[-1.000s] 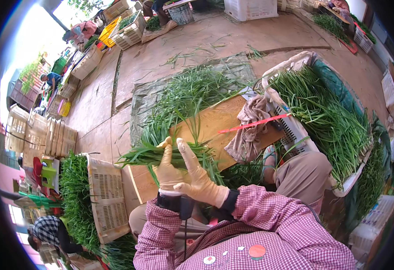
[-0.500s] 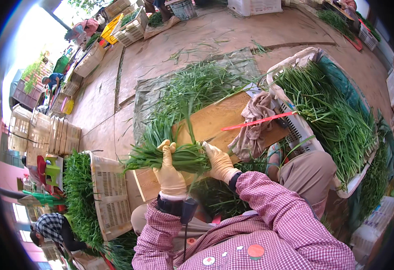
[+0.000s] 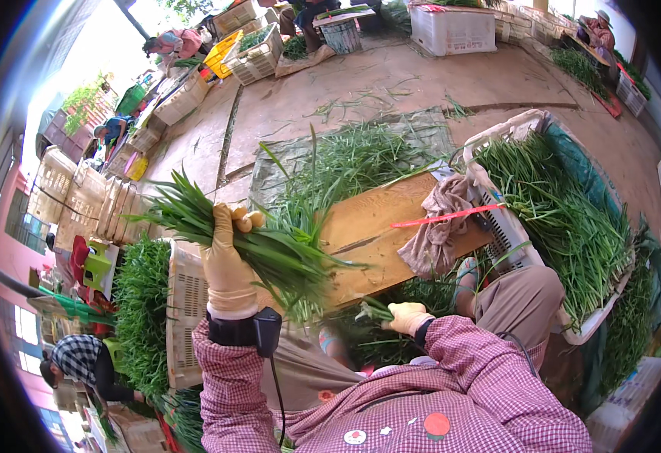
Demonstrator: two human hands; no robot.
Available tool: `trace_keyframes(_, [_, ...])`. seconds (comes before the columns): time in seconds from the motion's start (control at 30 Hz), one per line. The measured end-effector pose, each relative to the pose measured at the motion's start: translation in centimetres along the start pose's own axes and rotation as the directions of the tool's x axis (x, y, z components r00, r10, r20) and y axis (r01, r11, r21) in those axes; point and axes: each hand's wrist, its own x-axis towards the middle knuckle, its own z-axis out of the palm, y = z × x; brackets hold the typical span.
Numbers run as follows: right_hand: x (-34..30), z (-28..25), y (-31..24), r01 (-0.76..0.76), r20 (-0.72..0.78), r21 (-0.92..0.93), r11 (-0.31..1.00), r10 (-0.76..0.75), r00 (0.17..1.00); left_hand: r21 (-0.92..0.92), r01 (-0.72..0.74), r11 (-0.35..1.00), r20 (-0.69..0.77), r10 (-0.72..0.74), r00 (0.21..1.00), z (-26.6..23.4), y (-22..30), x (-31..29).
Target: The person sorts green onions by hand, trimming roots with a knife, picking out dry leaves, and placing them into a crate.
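Note:
My left hand [image 3: 228, 264], in a pale rubber glove, is raised over the left end of the wooden board [image 3: 372, 257]. Its fingers wrap around a thick bunch of garlic chives [image 3: 183, 208], leaves spreading out on both sides of the fist; the right-hand end is blurred. Lower and to the right, my gloved right hand [image 3: 407, 318] is closed on a small clump of chive pieces [image 3: 376, 310], apart from the bunch. A crumpled cloth [image 3: 438, 230] and a red strip [image 3: 445, 216] lie across the board's right end.
Loose chives [image 3: 361, 155] cover a ground sheet [image 3: 429, 132] beyond the board. A filled crate [image 3: 480, 142] stands at my right, another crate [image 3: 185, 317] at my left. Cut greens lie between my legs. Several people work farther off, including one in a checked shirt [image 3: 80, 359].
My left hand has lifted the chive bunch up and leftward from the board. My right hand has separated from it, moving down and right with a small clump. The view has shifted slightly.

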Motion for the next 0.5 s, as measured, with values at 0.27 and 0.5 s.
trace_keyframes(0.27, [-11.1,-17.0,-12.0,0.682,-0.5,0.194,0.705,-0.527,0.687,-0.08,0.008,0.997,0.287,0.015,0.958,-1.6,-3.7,-1.2])
trace_keyframes(0.5, [-5.8,-19.2,-12.0,0.744,-0.573,0.643,0.18,-0.532,0.623,-0.098,0.356,0.929,0.415,-0.287,0.863,1.0,-3.8,-1.9])
